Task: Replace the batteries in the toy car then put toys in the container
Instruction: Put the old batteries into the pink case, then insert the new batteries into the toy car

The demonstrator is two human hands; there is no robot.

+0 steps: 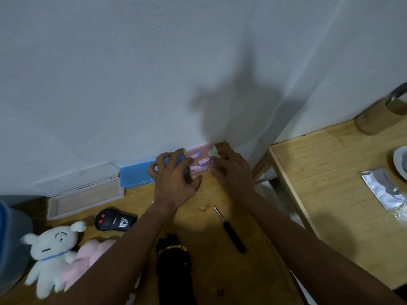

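My left hand [174, 179] holds a small dark flat piece [186, 170], probably the car's battery cover, at the back of the wooden table [220, 271]. My right hand [229, 170] reaches into a clear pink box of batteries [199, 160] by the wall; whether its fingers hold a battery I cannot tell. The black toy car [174, 267] with a yellow stripe lies near the front edge between my forearms. A black screwdriver [231, 231] lies to its right. A black remote control [115, 221], a white plush dog [50, 252] and a pink plush [92, 256] lie at the left.
An open clear container [86, 194] with its lid leaning on the wall stands at the back left, a blue box [136, 175] beside it. A second wooden table [330, 194] at the right carries a silver pouch [387, 188], a white bowl and a brown jar.
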